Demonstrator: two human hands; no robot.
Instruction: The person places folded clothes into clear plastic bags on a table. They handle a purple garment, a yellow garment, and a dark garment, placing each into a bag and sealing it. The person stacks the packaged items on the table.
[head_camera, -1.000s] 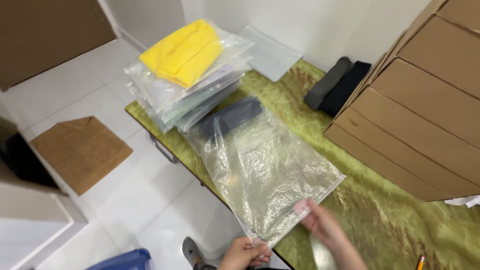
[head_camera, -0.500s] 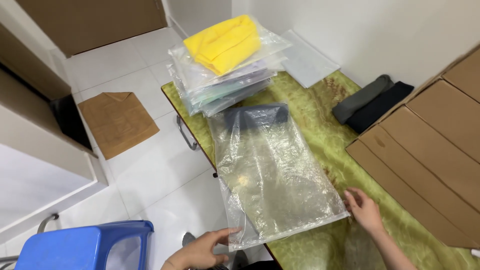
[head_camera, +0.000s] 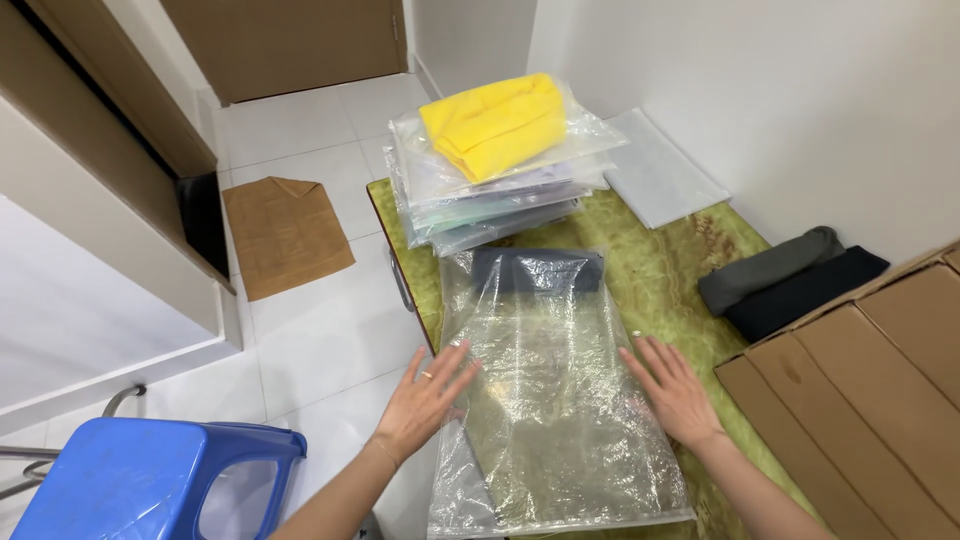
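L hand (head_camera: 425, 398): flat, palm down, fingers spread wide, gripping nothing; presses on left edge of clear plastic bag (head_camera: 550, 400). Ring on one finger. Forearm comes up from bottom edge, angled right.
R hand (head_camera: 675, 388): also flat & open, fingers fanned, pointing up-left; rests on bag's right edge. Nothing held. Forearm runs in from bottom right.
Bag: lies flat on green marbled table (head_camera: 660, 270), long axis away from the person, betw. both hands; near end hangs over table edge. Crinkled, see-through.
Dark garment (head_camera: 537, 270): inside far end of bag, navy/black, folded.
Stack of bagged clothes (head_camera: 495, 175): just beyond bag at table's far end, touching or overlapping its top edge – can't tell which; yellow garment (head_camera: 495, 122) on top.
Folded grey & black cloths (head_camera: 790, 280): right of bag, apart from it, next to cardboard boxes (head_camera: 870, 390).
Floor side: blue plastic stool (head_camera: 150, 480) bottom left, flat cardboard piece (head_camera: 285, 232) on white tiles.
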